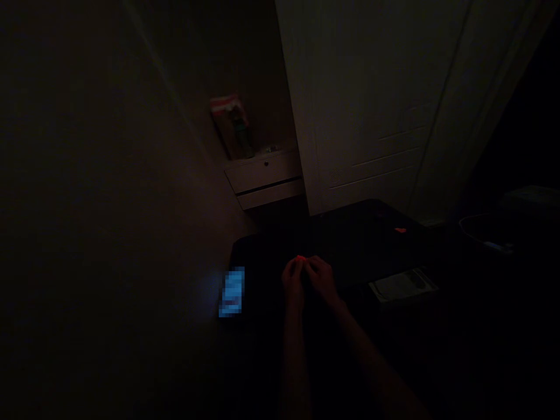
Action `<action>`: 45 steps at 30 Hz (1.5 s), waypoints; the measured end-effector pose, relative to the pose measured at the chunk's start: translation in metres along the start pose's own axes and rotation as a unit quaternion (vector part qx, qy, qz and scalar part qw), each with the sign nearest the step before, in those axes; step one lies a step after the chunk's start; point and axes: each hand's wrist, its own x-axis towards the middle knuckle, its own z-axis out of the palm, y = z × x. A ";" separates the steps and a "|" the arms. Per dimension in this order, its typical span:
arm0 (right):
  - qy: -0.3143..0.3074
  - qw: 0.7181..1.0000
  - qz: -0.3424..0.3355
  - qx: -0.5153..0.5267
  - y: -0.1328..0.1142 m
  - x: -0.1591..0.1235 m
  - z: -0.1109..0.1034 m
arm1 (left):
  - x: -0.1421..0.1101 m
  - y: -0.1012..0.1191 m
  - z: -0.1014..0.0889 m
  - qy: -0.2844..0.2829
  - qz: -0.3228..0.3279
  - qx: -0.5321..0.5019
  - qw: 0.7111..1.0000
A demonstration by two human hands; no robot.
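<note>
Red-orange light is glowing from a small, bright piece of unclear material [301,258], which the person is holding up between the fingertips of both hands, over the near part of a dark, flat-topped table with rounded corners [350,248]. The left hand [292,275] is pinching the piece from the left, its fingers bending inward. The right hand [321,275] is meeting it from the other side, its thumb and fingers also closing on the piece; the exact finger contacts are blurring into the darkness. Both bare forearms are reaching up from the bottom of the view.

Farther right, a small, flat, orange-red scrap [400,230] is lying on the tabletop, well apart from the hands. At the table's left end, a bright blue, pixelated rectangle like a lit screen [231,293] is casting a bluish glow onto the plain, dim wall [131,221]. Just past the table's near right edge, a pale, rectangular, box-like object [402,286] is showing faintly.

Behind the table, a tall, pale panelled door [359,105] is standing beside a whitish drawer unit with a round dark knob [265,178]. On that unit, a box-shaped package with a red-and-white top [230,125] is leaning in the picture.
</note>
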 end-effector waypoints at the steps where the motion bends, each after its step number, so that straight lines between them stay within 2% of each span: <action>1: 0.002 1.000 0.004 0.000 0.001 0.000 0.000 | 0.000 0.000 0.000 -0.001 0.003 0.007 1.000; 6: -0.001 1.000 0.015 0.020 0.002 0.003 0.000 | 0.003 -0.003 -0.002 -0.004 0.007 0.007 1.000; 15: -0.012 0.994 0.057 0.097 0.000 0.005 0.003 | 0.005 -0.005 -0.004 0.035 -0.009 -0.051 0.998; 21: 0.001 0.983 0.118 0.144 0.003 0.007 0.002 | 0.005 -0.003 -0.003 0.026 -0.013 -0.074 0.997; 29: -0.012 0.981 0.122 0.149 0.005 0.008 0.000 | 0.005 -0.002 -0.001 0.018 -0.008 -0.068 0.997; 45: -0.012 0.981 0.112 0.157 0.003 0.006 -0.002 | 0.011 -0.009 -0.007 0.039 0.014 -0.007 0.999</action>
